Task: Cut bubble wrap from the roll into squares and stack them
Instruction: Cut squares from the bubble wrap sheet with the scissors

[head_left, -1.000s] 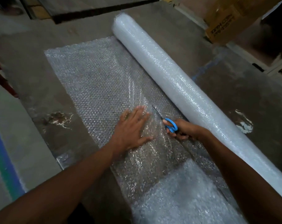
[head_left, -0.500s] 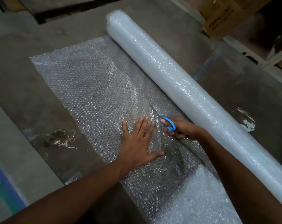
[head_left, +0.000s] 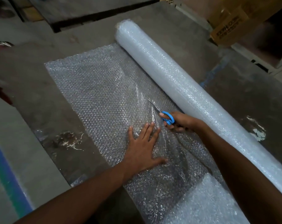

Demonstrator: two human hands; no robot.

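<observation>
Step in hand: a cut running along the unrolled bubble wrap sheet (head_left: 95, 88), parallel to the bubble wrap roll (head_left: 185, 94) and close beside it.
Where the wrap is: the sheet lies flat on the grey work surface (head_left: 32, 97), attached to the roll along its right edge; whiter, layered wrap (head_left: 206, 199) sits at the near end, likely a pile of cut pieces, though I cannot tell for sure.
Right hand: the right hand (head_left: 180, 122) has its fingers curled through the blue handles of the scissors (head_left: 167, 117), blades pointing away up the sheet, tips hidden in the shiny film.
Left hand: the left hand (head_left: 145, 146) is spread flat, fingers straight, pressing the sheet down just left of the blades.
Doing it well: keep that flat palm close to the cut line so the film stays taut, and walk it forward as the blades advance.
Line to follow: hold parallel to the roll, or the squares come out skewed.
Watch out: the film is wrinkling up at the blades; bunching there could snag or tear instead of slicing.
Fingers: keep the left fingertips (head_left: 150, 124) clear; they sit very near the handles.
</observation>
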